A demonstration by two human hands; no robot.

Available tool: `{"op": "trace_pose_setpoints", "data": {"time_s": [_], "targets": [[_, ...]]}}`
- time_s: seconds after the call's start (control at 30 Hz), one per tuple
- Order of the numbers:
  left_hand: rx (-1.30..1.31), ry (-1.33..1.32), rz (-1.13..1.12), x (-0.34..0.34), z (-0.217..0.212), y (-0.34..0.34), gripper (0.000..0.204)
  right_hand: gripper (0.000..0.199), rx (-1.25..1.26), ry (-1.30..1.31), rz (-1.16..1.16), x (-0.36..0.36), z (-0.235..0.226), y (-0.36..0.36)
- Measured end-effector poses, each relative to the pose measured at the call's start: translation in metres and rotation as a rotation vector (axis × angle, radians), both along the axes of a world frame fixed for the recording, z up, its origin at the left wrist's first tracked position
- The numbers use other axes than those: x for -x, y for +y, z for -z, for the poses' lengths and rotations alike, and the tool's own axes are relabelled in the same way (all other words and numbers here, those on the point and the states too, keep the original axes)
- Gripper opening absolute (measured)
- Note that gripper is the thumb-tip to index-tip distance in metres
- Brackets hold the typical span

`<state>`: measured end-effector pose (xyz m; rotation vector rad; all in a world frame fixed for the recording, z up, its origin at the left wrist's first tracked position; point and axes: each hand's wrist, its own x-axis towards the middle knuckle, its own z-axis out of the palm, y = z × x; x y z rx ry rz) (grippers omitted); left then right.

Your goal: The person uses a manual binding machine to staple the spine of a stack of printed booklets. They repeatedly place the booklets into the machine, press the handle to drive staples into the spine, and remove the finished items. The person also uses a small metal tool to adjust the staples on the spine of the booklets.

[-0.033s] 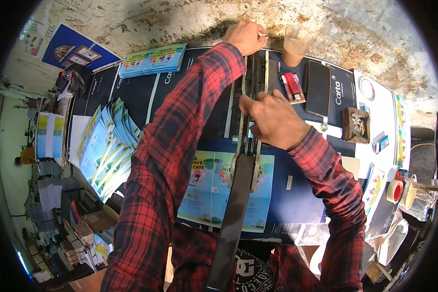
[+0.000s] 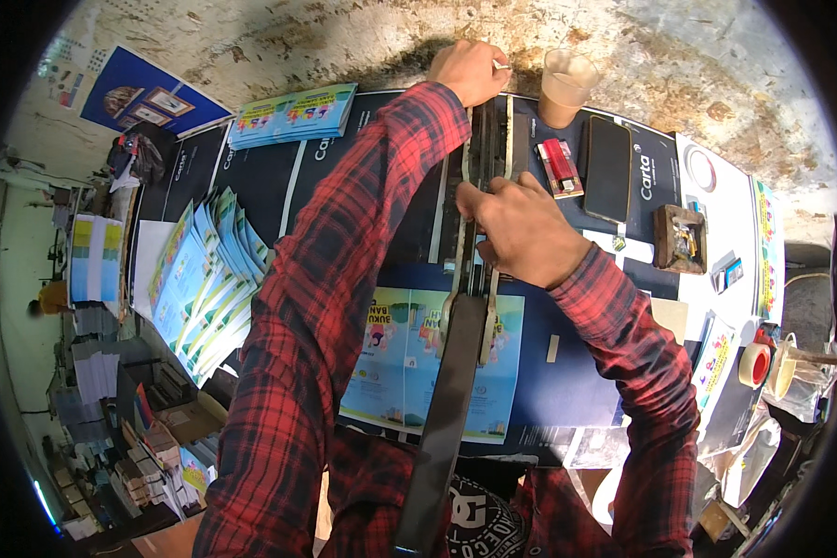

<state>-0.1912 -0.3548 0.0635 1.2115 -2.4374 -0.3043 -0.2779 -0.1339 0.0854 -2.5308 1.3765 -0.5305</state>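
Note:
A long-arm stapler [image 2: 448, 409] stretches from the far wall toward me, its dark arm lying over an open printed booklet cover [image 2: 381, 372] in blue and yellow. At the stapler's far end is my left hand [image 2: 470, 73], fingers closed, with a small white stick-like thing [image 2: 501, 66] showing between them. My right hand [image 2: 530, 232] is closed over the middle of the stapler, thumb and forefinger bent at its metal rail [image 2: 476, 251]. Whatever lies under the right fingertips is hidden.
Fanned booklets [image 2: 205, 288] and a booklet stack [image 2: 293, 116] lie left. On the right are a plastic cup of brown drink [image 2: 565, 88], a red packet [image 2: 559, 167], a phone [image 2: 608, 167], an ashtray [image 2: 680, 240] and a tape roll [image 2: 754, 365]. The wall [image 2: 372, 46] borders the table.

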Motion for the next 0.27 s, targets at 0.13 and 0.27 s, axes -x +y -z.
{"op": "trace_pose_setpoints", "data": {"time_s": [0.13, 0.27], "targets": [[0.015, 0.034, -0.017, 0.003, 0.002, 0.004, 0.039, 0.03, -0.01, -0.042, 0.064, 0.0, -0.005, 0.004], [-0.03, -0.107, -0.154, 0.003, 0.002, 0.011, 0.064, 0.037, -0.109, -0.271, 0.155, 0.018, -0.037, 0.01]]}}
